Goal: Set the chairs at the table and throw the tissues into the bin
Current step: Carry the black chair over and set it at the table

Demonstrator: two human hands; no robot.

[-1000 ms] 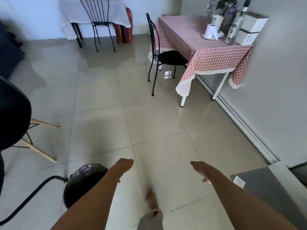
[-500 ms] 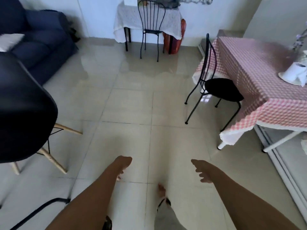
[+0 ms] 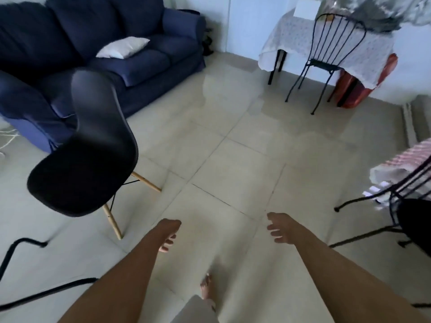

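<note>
A black shell chair (image 3: 86, 157) on wooden legs stands alone on the tiled floor at my left, in front of the sofa. My left hand (image 3: 168, 233) hangs empty just right of its legs, fingers loosely curled downward. My right hand (image 3: 279, 227) is out in front with fingers spread and nothing in it. A black wire chair (image 3: 396, 206) with a dark seat stands at the right edge beside the pink checked tablecloth (image 3: 405, 159). Another wire chair (image 3: 326, 59) sits at the far table with the white cloth (image 3: 293, 40). No tissues or bin are in view.
A dark blue sofa (image 3: 105, 54) with a white cushion (image 3: 122, 47) fills the far left. A black tubular frame (image 3: 23, 264) curves along the floor at the bottom left. A red object (image 3: 354, 89) sits under the far table. My foot (image 3: 206, 287) is on the tiles.
The view has swung left: the checked table and its chair slid to the right edge, the bin dropped out of sight, and the sofa and black shell chair came into view. Both hands stay empty.
</note>
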